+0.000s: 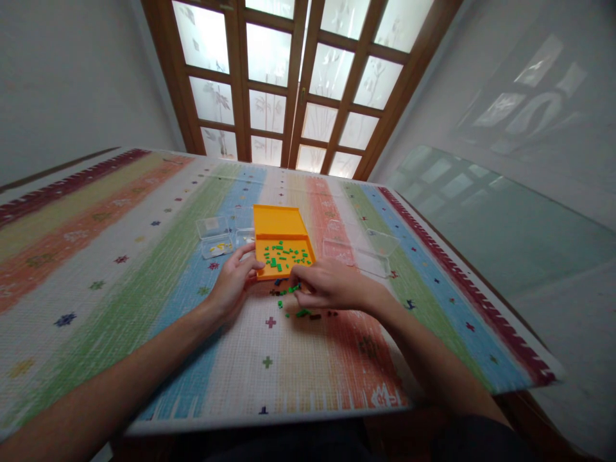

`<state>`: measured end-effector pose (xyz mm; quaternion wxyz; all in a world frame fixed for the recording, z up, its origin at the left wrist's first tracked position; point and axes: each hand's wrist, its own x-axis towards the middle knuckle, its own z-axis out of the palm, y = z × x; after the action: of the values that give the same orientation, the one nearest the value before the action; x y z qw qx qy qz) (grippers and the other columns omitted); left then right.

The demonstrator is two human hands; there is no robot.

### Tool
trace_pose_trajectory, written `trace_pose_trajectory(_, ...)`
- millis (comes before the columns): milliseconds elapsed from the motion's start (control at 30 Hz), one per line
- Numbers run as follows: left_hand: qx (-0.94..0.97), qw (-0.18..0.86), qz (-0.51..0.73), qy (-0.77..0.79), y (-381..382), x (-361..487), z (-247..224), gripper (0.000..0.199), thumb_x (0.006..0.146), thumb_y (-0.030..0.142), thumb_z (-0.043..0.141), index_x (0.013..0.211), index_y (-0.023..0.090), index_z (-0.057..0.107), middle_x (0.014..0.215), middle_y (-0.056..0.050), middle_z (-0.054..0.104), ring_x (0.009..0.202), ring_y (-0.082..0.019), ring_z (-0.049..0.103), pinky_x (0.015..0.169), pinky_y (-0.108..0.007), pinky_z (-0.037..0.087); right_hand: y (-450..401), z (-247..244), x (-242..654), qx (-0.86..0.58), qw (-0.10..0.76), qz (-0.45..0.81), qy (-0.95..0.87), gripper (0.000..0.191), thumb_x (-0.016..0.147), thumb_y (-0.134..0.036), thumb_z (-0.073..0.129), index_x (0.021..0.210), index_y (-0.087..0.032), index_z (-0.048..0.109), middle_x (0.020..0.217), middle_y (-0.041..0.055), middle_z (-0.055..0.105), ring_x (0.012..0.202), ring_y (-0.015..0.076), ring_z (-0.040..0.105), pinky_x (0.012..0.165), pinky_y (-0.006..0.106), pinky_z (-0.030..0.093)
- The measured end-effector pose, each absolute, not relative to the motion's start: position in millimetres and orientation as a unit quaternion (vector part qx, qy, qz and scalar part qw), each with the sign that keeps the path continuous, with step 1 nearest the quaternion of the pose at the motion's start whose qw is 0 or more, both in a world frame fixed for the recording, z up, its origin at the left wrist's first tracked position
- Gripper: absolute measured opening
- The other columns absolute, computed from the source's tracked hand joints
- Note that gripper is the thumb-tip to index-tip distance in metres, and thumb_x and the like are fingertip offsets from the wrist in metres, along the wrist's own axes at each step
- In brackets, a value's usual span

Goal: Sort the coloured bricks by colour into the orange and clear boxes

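An orange-yellow plastic box (285, 260) lies with its lid (276, 220) tipped back, and many small green bricks (279, 247) are scattered inside. My left hand (234, 277) holds the box's left side, thumb over the rim. Just past the box's near right corner, my right hand (320, 284) is closed in a pinch low over the cloth. Its fingertips meet beside loose green pieces (292, 289); whatever is between them is too small to make out. Near that hand lie more green pieces (303, 313) and a dark brown piece (314, 317).
A striped tablecloth (183, 378) covers the table. Left of the box stand clear plastic containers (205, 248), one holding yellow and white pieces. A clear open case (370, 262) lies to the right. A glass pane (486, 218) leans by the right wall, and wood-framed doors (293, 83) stand behind.
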<state>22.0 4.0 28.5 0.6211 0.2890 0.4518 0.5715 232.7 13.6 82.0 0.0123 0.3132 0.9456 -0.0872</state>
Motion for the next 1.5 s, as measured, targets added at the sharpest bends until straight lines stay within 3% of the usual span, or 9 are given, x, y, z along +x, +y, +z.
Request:
trace_pose_trajectory(133, 0.299, 0.621, 0.564, 0.456, 2, 22, 28, 0.053, 0.065, 0.009, 0.075, 0.117, 0.016, 0.064, 0.09, -0.006, 0.082, 0.074, -0.02, 0.078, 0.065, -0.023, 0.059, 37, 95, 237, 0.395, -0.012, -0.028, 0.918, 0.025, 0.097, -0.028, 0.059, 0.117, -0.015, 0.069, 0.084, 0.0064, 0.073, 0.071, 0.0167, 0.056, 0.062, 0.028, 0.027)
trace_pose_trajectory(300, 0.299, 0.627, 0.56, 0.452, 0, 23, 29, 0.05, 0.065, 0.009, 0.074, 0.114, 0.017, 0.066, 0.093, -0.008, 0.082, 0.079, -0.022, 0.079, 0.066, -0.026, 0.06, 64, 86, 232, 0.446, 0.003, 0.014, 0.895, 0.026, 0.098, -0.025, 0.056, 0.119, -0.016, 0.069, 0.094, 0.0093, 0.076, 0.076, 0.0174, 0.059, 0.063, 0.028, 0.025)
trace_pose_trajectory(500, 0.297, 0.631, 0.558, 0.45, 0, 23, 28, 0.052, 0.065, 0.009, 0.074, 0.116, 0.018, 0.067, 0.096, -0.008, 0.082, 0.081, -0.024, 0.079, 0.071, -0.032, 0.063, 69, 83, 229, 0.458, 0.019, 0.013, 0.889, 0.026, 0.1, -0.025, 0.056, 0.12, -0.016, 0.07, 0.098, 0.0099, 0.076, 0.079, 0.0176, 0.06, 0.063, 0.028, 0.025)
trace_pose_trajectory(733, 0.294, 0.629, 0.557, 0.455, 0, 23, 30, 0.051, 0.065, 0.01, 0.074, 0.115, 0.019, 0.067, 0.094, -0.007, 0.082, 0.08, -0.023, 0.079, 0.067, -0.029, 0.062, 71, 85, 233, 0.458, 0.004, 0.008, 0.889, 0.028, 0.106, -0.03, 0.05, 0.119, -0.015, 0.071, 0.099, 0.0103, 0.077, 0.08, 0.0176, 0.062, 0.064, 0.029, 0.027)
trace_pose_trajectory(967, 0.298, 0.633, 0.555, 0.451, 0, 23, 29, 0.053, 0.065, 0.009, 0.074, 0.117, 0.018, 0.066, 0.097, -0.008, 0.082, 0.082, -0.025, 0.08, 0.073, -0.034, 0.065, 60, 93, 222, 0.43, -0.005, -0.006, 0.903, 0.031, 0.108, -0.025, 0.047, 0.115, -0.014, 0.076, 0.099, 0.012, 0.078, 0.079, 0.017, 0.062, 0.066, 0.029, 0.029)
trace_pose_trajectory(1167, 0.298, 0.631, 0.559, 0.448, 0, 23, 29, 0.051, 0.063, 0.009, 0.075, 0.113, 0.018, 0.067, 0.087, -0.005, 0.081, 0.073, -0.021, 0.078, 0.066, -0.029, 0.063, 58, 92, 215, 0.413, 0.02, -0.006, 0.91, 0.025, 0.103, -0.017, 0.054, 0.104, -0.017, 0.079, 0.093, 0.0086, 0.078, 0.073, 0.0154, 0.058, 0.063, 0.03, 0.025)
trace_pose_trajectory(1500, 0.289, 0.635, 0.557, 0.45, 1, 24, 30, 0.05, 0.063, 0.007, 0.073, 0.111, 0.018, 0.066, 0.085, -0.004, 0.081, 0.072, -0.02, 0.078, 0.064, -0.026, 0.061, 65, 76, 218, 0.453, -0.103, -0.067, 0.883, 0.023, 0.102, -0.02, 0.059, 0.108, -0.015, 0.08, 0.087, 0.0083, 0.077, 0.073, 0.0156, 0.059, 0.067, 0.028, 0.032)
